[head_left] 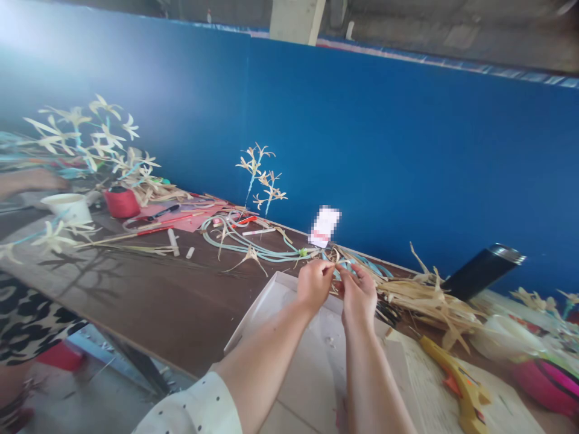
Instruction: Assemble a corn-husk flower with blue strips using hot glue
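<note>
My left hand [314, 282] and my right hand [359, 294] meet at the fingertips above the far end of a shallow white box [260, 307]. Both are closed in a pinch on a thin pale strip [336, 256], which looks like dried leaf and is mostly hidden by the fingers. Just beyond them lie coils of pale blue cord [253, 252]. To the right of my right hand is a heap of dried husk strips [420, 296].
A yellow glue gun [456, 383] lies on paper at the right, with a black flask [486, 271] tilted behind it. Dried-leaf flowers [256, 166] stand by the blue partition [384, 150]. Another person's arm [31, 182] reaches in at the left, near a white cup [67, 208] and red thread [121, 203].
</note>
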Motion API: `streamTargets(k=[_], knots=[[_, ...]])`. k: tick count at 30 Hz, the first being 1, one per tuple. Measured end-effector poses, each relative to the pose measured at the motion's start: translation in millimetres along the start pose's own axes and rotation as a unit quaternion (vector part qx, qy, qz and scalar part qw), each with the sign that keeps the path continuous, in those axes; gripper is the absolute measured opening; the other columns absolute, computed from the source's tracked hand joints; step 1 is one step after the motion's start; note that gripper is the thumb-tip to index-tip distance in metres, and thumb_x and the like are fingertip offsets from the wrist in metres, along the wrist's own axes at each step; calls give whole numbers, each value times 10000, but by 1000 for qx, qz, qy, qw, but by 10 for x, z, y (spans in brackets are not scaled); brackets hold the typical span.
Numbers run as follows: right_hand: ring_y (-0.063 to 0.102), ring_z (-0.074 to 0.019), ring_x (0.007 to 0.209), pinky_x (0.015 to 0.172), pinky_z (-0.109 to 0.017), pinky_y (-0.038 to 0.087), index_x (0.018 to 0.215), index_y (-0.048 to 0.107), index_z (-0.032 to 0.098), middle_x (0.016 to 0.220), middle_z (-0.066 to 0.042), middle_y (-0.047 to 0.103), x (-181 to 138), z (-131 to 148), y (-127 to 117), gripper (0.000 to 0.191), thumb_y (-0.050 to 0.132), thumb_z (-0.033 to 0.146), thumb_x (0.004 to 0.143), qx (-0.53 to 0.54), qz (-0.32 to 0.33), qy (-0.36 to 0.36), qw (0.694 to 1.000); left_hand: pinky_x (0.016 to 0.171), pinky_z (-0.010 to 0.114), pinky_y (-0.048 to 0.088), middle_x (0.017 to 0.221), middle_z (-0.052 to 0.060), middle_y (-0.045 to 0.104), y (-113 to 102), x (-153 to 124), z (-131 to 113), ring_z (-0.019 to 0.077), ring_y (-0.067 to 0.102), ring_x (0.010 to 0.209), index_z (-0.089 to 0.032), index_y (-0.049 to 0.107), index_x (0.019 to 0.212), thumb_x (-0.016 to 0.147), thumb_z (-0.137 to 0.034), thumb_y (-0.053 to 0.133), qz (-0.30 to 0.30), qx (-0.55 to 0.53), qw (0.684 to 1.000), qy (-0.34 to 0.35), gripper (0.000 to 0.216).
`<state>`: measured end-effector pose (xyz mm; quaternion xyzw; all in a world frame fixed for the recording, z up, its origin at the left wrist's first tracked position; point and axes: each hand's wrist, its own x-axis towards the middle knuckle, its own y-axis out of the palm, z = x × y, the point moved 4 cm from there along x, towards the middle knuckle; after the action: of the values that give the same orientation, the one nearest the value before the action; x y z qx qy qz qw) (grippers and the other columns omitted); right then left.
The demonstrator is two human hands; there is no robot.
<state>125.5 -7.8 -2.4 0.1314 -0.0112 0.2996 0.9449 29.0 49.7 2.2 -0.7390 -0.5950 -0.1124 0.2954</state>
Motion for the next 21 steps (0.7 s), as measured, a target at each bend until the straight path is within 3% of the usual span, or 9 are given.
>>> streamTargets(k=[6, 11, 13, 17, 21], knots=[[596, -140, 629, 515, -244, 452, 1083, 584, 174, 972, -76, 654, 42, 4, -65, 520, 688, 372, 613, -58, 0, -88, 994, 643, 212, 438, 715, -2, 678, 51, 38, 90, 107, 600, 644, -200, 691, 825, 789, -266, 535, 18, -136, 982, -130, 173], [587, -142, 676, 529, -245, 448, 1219, 522, 199, 1024, -75, 622, 96, -8, -200, 629, 668, 398, 640, -87, -102, -122, 983, 566, 227, 423, 646, 15, 658, 28, 74, 127, 113, 561, 559, -174, 706, 885, 760, -341, 565, 22, -202, 960, -194, 252], [578, -146, 643, 515, -252, 443, 1146, 578, 170, 951, -75, 638, 103, -28, -173, 565, 662, 425, 649, -105, -69, -93, 988, 581, 234, 425, 647, 25, 657, 7, 95, 127, 121, 566, 578, -163, 711, 890, 741, -351, 591, 15, -222, 955, -197, 268], [556, -149, 557, 501, -269, 437, 959, 672, 153, 805, -60, 663, 23, -39, 11, 441, 666, 466, 648, -168, 95, -46, 980, 587, 243, 432, 702, 48, 674, -4, 128, 146, 131, 571, 605, -158, 718, 889, 709, -355, 627, 12, -252, 943, -215, 281], [528, -145, 498, 509, -278, 427, 892, 695, 151, 681, -39, 654, -74, 43, 84, 398, 665, 465, 648, -210, 119, -66, 968, 662, 253, 454, 767, 58, 694, -14, 141, 141, 146, 597, 686, -162, 726, 847, 687, -342, 652, 0, -254, 943, -216, 252]])
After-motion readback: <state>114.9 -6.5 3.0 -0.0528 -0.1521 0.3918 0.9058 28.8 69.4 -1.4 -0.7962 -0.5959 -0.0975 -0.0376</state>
